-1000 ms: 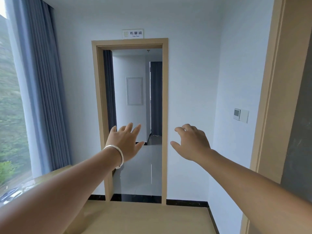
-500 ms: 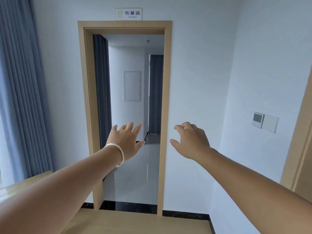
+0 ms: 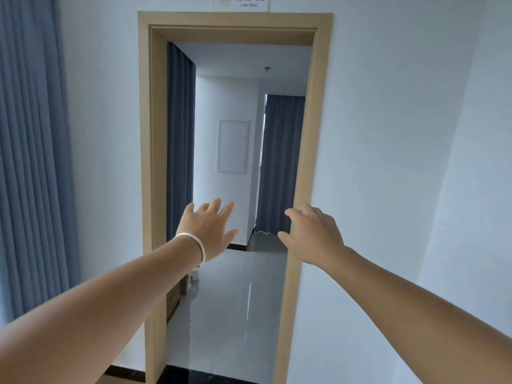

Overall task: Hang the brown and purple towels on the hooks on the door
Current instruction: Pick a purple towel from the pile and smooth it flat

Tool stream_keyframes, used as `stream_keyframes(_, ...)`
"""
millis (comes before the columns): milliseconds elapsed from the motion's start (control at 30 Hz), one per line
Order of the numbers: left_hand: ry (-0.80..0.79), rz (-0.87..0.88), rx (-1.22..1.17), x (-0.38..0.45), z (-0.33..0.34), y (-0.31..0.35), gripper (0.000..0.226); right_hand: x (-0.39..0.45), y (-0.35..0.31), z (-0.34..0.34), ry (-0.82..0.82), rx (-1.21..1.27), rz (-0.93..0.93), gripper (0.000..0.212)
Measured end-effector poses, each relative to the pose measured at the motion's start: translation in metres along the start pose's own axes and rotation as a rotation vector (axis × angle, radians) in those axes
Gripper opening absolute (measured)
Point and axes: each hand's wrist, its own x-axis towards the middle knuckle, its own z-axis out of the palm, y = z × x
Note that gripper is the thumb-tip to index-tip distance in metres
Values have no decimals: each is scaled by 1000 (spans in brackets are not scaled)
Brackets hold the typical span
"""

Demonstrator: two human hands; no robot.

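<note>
Both arms reach forward at chest height toward an open doorway; the left hand [image 3: 209,230] is held out with its fingers straight and spread, holding nothing, a silver bracelet [image 3: 195,249] on its wrist; the right hand [image 3: 313,235] is held out with its fingers loosely bent and apart, also holding nothing. Neither the brown towel, the purple towel nor any hooks show in the head view, so where they are cannot be told. Against the frame 0.5 s ago the wooden door frame [image 3: 306,162] fills more of the view and sits further right; the sign [image 3: 241,1] above it is now cut by the top edge; the wall switch seen at the right has gone out of view; the 2 hands keep the same pose and spacing. Through the opening lie a glossy tiled floor [image 3: 235,300], a white wall panel [image 3: 232,146] and grey-blue curtains [image 3: 282,162]; another curtain [image 3: 30,151] hangs at the left.
</note>
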Motion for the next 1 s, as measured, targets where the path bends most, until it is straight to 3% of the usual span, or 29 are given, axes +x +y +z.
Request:
stream_keyframes(300,-127,-166,78,16,84,-108,68,120,-84,103,-57,97,-177,50)
stream_keyframes(700,-338,-658,336,-54,147,-312,70,267,-324,236,-129,395,-694,56)
stream_keyframes(1000,-531,-1085,517,-182,136,-374,68,245,-514,281,-244,587,-1105,56)
